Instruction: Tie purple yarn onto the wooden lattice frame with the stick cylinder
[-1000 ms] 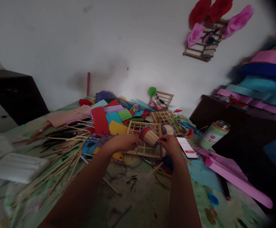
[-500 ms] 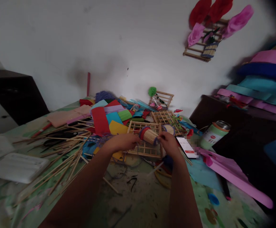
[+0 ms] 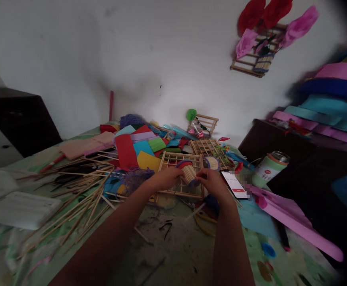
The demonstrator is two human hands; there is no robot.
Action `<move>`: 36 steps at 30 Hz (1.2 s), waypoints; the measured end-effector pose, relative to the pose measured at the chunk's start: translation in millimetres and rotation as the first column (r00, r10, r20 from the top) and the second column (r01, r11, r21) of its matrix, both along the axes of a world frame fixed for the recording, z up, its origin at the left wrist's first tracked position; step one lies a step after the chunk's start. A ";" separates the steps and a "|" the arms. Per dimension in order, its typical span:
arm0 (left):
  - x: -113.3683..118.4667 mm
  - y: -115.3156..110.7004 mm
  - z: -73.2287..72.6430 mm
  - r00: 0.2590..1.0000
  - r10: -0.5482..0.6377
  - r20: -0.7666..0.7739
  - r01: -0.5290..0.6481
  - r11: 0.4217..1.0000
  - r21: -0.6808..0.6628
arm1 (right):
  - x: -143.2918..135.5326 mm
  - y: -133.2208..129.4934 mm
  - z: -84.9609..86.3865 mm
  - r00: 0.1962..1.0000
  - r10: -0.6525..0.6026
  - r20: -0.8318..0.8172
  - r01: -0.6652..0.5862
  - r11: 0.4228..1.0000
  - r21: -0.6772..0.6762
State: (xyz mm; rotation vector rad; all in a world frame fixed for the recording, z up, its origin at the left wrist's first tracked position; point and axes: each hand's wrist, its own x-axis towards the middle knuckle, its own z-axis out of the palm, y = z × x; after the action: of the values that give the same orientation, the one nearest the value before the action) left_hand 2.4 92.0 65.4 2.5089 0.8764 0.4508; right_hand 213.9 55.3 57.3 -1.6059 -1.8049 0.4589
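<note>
A small basket of thin sticks (image 3: pixel 189 172), with a red and blue band round its wide end, is tilted between my two hands. My left hand (image 3: pixel 169 178) is closed at the basket's left side, near the banded end. The fingers of my right hand (image 3: pixel 209 179) pinch its narrow, blue-edged end. Beneath the basket lies a wooden stick lattice (image 3: pixel 164 160), partly covered by my hands. A second stick piece with a blue edge (image 3: pixel 212 162) rests just behind my right hand.
Loose sticks (image 3: pixel 80 214) and purple yarn (image 3: pixel 136 179) lie to the left. Coloured sheets (image 3: pixel 125 153) are piled behind. On the right are a phone (image 3: pixel 235 186), a green jar (image 3: pixel 268 170) and a pink roll (image 3: pixel 303 228). Scissors (image 3: pixel 203 222) lie near my right wrist.
My left hand has moved right, closer to the basket and my right hand. The basket's narrow end has swung slightly down and to the left.
</note>
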 end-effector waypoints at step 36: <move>41.7 3.5 -56.4 0.904 0.246 0.349 -0.190 0.964 -0.187 | -1.4 5.0 -5.5 0.991 0.134 -0.022 -0.134 0.991 0.015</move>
State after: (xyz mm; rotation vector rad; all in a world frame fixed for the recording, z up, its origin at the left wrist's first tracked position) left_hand 44.0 95.5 9.0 2.0999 0.9994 0.8664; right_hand 212.4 60.4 51.8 -1.4698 -1.9020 0.5226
